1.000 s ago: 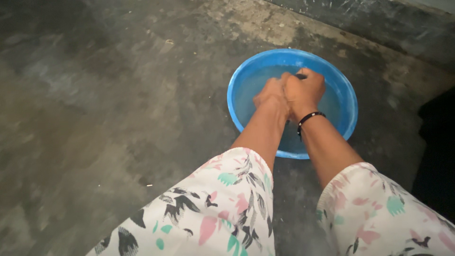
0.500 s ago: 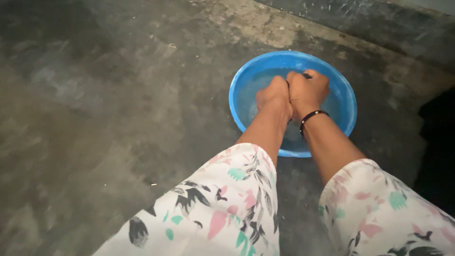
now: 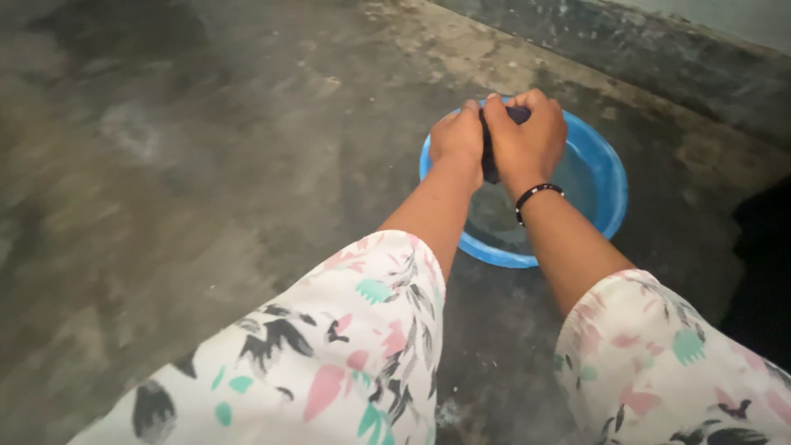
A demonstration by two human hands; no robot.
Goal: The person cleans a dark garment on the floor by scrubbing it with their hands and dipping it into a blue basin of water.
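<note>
Floor: bare grey concrete floor [image 3: 189, 165], stained and damp-looking, spreads out to the left of both hands and beyond them up to a low dark wall base [image 3: 659, 58].
Knees: two knees in white trousers with a pink, green and black leaf print [image 3: 329, 363] fill the bottom of the view, nearer the camera than the hands, with the forearms reaching out between them.
Basin: a round blue plastic basin [image 3: 606, 177] sits on the floor directly under the hands, with shallow water in it.
Left hand: the left hand [image 3: 457, 136] is closed in a fist around one end of a dark cloth, knuckles up.
Right hand: the right hand [image 3: 527, 136] is closed tight on the other end, pressed against the left; a black bead bracelet [image 3: 537, 196] circles its wrist.
Cloth: a small dark cloth [image 3: 493, 148] shows only as a strip between the two fists, held above the water.
Change: half a second ago the hands were lower, down inside the basin; now they are lifted above the rim with the cloth bunched between them.
Meaning: by my reading the cloth is being wrung out over the basin.
</note>
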